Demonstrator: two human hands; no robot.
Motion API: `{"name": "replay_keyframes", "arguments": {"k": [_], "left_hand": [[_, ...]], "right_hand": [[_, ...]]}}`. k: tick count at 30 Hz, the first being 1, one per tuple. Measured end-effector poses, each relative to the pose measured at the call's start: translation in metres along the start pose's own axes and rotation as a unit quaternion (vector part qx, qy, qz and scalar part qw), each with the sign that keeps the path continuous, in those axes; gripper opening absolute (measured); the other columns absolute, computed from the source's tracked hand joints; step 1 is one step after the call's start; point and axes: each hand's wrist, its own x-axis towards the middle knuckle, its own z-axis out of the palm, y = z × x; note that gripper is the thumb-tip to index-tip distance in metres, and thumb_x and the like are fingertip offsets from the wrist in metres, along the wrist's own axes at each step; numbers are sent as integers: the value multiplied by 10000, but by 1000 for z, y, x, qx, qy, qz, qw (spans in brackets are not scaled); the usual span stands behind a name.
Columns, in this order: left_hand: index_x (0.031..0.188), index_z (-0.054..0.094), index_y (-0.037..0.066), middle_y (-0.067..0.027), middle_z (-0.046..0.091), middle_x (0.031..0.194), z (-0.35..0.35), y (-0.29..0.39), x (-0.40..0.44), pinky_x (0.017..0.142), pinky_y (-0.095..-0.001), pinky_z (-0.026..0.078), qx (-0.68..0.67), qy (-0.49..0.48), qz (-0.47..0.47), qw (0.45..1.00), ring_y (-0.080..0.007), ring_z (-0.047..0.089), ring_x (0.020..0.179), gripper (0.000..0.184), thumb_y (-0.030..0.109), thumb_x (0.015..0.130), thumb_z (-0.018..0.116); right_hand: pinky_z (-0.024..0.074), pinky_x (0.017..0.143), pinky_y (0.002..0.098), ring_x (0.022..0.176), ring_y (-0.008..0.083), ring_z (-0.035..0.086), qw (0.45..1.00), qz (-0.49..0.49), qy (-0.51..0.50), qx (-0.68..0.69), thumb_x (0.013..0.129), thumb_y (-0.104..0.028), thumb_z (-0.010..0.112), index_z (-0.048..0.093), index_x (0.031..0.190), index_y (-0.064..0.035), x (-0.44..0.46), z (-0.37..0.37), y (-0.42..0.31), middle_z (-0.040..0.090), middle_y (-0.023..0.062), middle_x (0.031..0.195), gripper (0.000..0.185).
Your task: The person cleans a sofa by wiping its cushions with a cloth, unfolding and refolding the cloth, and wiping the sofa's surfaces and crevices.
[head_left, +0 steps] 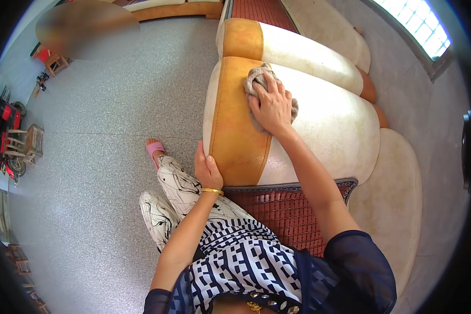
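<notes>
My right hand (273, 107) presses a crumpled grey-beige cloth (256, 78) against the sofa armrest (319, 123). Its fingers are bent over the cloth, which lies across the seam between the armrest's tan band (240, 131) and its cream, creased leather. My left hand (208, 166), with a gold bangle at the wrist, lies along the front edge of the same armrest near its lower corner. The left fingers are extended and partly hidden by the thumb side of the hand; no loose object shows in it.
Below the armrest a red-brown tiled seat mat (277, 209) covers the seat. A second tan-and-cream armrest (309, 55) stands behind. Cream back cushions (387, 199) line the wall. A wooden stool (31, 142) and a red vehicle (8, 118) are across the grey floor (99, 125).
</notes>
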Motion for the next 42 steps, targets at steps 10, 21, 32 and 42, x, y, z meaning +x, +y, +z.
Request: {"name": "replay_keyframes", "arguments": {"k": [10, 21, 32, 42], "left_hand": [[1324, 429, -52, -240, 525, 1257, -2, 0, 0, 973, -401, 394, -16, -6, -12, 1000, -380, 520, 1133, 489, 290, 984, 348], [1332, 425, -38, -242, 509, 1280, -6, 0, 1, 990, -418, 375, -8, -27, -32, 999, -398, 500, 1154, 488, 290, 980, 340], [1343, 424, -9, -221, 507, 1290, -8, 3, 2, 997, -408, 377, -11, -32, -43, 998, -383, 492, 1165, 479, 290, 972, 374], [1351, 419, -2, -208, 509, 1297, -7, -7, -3, 1003, -391, 371, -52, -53, -80, 994, -355, 493, 1181, 570, 426, 980, 362]], "right_hand": [[300, 972, 456, 1246, 297, 380, 996, -79, 2, 50, 708, -217, 621, 674, 1033, -155, -93, -22, -48, 411, 87, 1403, 335], [290, 980, 506, 1269, 291, 379, 967, -220, -83, 98, 717, -237, 643, 692, 997, -150, -46, -14, -63, 404, 59, 1410, 297], [354, 931, 476, 1186, 257, 456, 964, -225, -136, 37, 749, -331, 575, 723, 960, -138, 71, 37, -59, 532, 69, 1258, 322], [445, 887, 432, 1025, 241, 599, 958, -29, -284, -15, 760, -451, 549, 743, 924, -198, 178, 109, -34, 667, 37, 1062, 359]]}}
